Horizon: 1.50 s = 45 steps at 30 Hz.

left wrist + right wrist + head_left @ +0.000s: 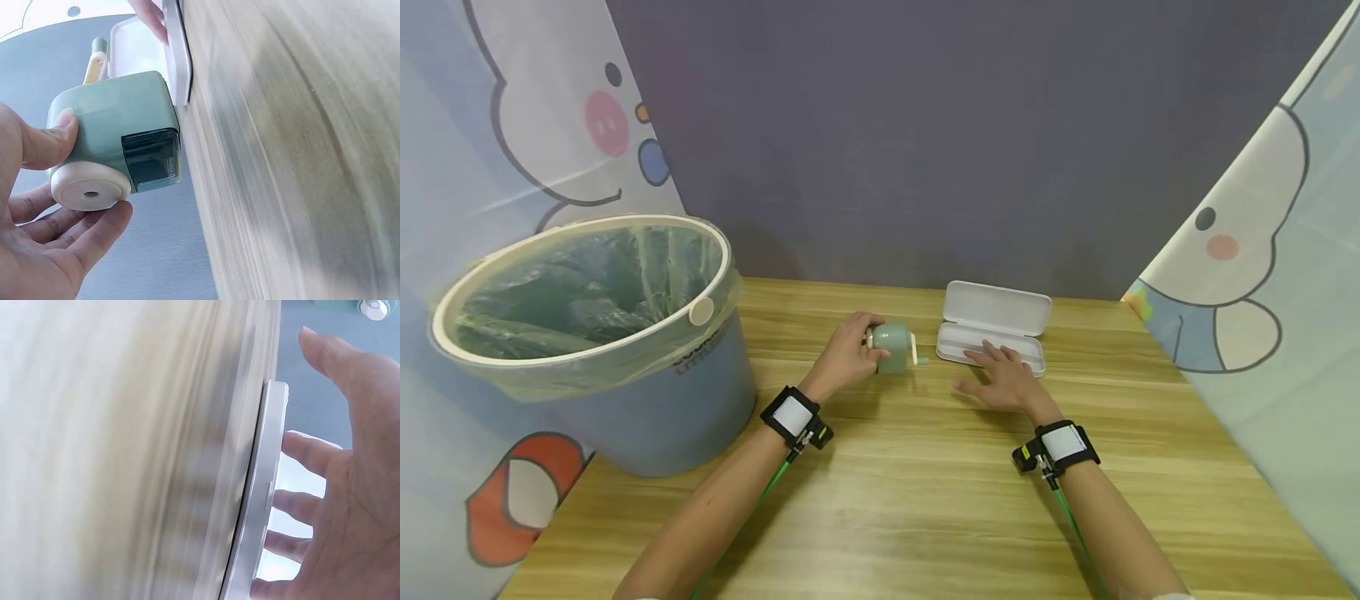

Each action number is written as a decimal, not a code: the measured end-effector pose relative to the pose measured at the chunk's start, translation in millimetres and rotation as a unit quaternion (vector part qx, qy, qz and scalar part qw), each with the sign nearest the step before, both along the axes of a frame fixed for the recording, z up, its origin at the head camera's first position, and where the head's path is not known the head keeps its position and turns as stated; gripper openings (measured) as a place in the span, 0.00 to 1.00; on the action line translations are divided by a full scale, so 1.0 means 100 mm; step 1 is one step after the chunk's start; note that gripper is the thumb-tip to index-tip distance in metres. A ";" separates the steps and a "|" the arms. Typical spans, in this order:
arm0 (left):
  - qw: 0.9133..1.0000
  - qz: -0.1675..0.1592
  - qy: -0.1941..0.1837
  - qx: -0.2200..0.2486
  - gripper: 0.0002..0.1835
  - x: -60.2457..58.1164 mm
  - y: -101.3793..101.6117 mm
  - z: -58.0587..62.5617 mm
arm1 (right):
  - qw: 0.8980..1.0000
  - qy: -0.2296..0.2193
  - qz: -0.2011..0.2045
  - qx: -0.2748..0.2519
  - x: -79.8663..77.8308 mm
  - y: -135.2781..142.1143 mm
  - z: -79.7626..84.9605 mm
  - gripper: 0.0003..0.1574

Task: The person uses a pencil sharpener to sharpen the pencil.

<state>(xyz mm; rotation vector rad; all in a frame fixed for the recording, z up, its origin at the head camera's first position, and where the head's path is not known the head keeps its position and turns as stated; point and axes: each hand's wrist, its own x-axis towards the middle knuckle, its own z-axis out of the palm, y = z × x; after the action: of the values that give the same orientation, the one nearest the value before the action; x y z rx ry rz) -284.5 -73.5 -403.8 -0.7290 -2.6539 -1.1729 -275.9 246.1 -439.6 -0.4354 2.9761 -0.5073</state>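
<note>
A green hand-crank pencil sharpener (892, 347) with a cream crank and a dark clear shavings drawer is in my left hand (846, 354). In the left wrist view the thumb lies on one side of the sharpener (103, 119), and the other fingers curl round by its cream pencil-hole end. The crank points right, toward a white pencil case (997, 308) lying with its lid open at the back. My right hand (1006, 379) is at the case's front edge, fingers spread and reaching over the tray. The right wrist view shows those fingertips at the case's rim (265, 481).
To the left stands a large blue bin (677, 417) with a clear plastic liner and a cream rim. A dark grey panel (895, 150) closes off the back of the wooden table (880, 500). Cartoon-printed sheets (1247, 217) hang at both sides.
</note>
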 end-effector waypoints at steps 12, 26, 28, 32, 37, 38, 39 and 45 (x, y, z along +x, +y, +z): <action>1.000 0.001 0.019 0.005 0.26 0.30 -0.03 0.11 | 0.995 0.031 0.037 -0.086 0.10 -0.07 0.23 0.55; 0.999 -0.035 0.028 0.013 0.25 0.56 0.11 0.22 | 0.937 0.013 0.190 -0.293 0.31 -0.61 0.55 0.47; 0.999 -0.040 0.025 0.016 0.24 0.59 0.12 0.22 | 0.936 0.010 0.199 -0.291 0.32 -0.66 0.54 0.45; 0.998 -0.055 0.015 0.023 0.24 0.64 0.13 0.21 | 0.935 0.011 0.206 -0.289 0.34 -0.71 0.49 0.43; 0.997 -0.069 0.012 0.030 0.24 0.67 0.11 0.18 | 0.936 0.017 0.205 -0.286 0.33 -0.73 0.43 0.41; 0.997 -0.070 0.013 0.029 0.24 0.67 0.11 0.18 | 0.936 0.016 0.203 -0.285 0.33 -0.73 0.43 0.41; 0.997 -0.071 0.016 0.027 0.24 0.67 0.10 0.18 | 0.937 0.016 0.202 -0.284 0.33 -0.73 0.42 0.41; 0.996 -0.081 0.013 0.018 0.26 0.63 0.01 0.20 | 0.937 0.010 0.200 -0.286 0.34 -0.73 0.44 0.40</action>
<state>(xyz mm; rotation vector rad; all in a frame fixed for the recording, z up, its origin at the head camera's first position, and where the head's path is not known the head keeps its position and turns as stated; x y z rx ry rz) -221.8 -73.0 -383.4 -0.9627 -2.5858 -1.2379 -241.4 172.8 -396.1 -1.0612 2.5900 -1.3091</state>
